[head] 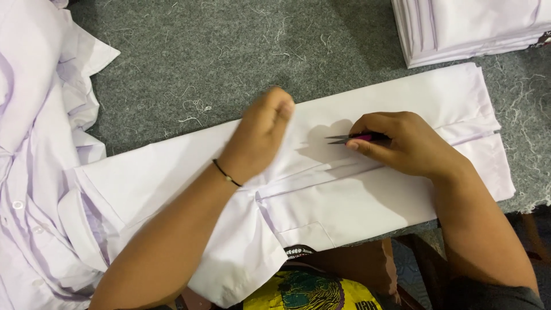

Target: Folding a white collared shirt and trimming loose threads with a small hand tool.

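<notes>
A grey felt table [189,51] strewn with thread scraps carries a folded white shirt [356,201] across its middle, a heap of loose shirts [34,143] at left and a neat stack [459,28] at far right. The left hand [261,135], blurred, presses curled fingers on the shirt's middle, gripping nothing visible, while the right hand [404,143] pinches small pink-handled snips [356,138] between thumb and fingers, blades pointing left. The cloth looks light, soft and easily creased, probably best held flat beside the seam.
</notes>
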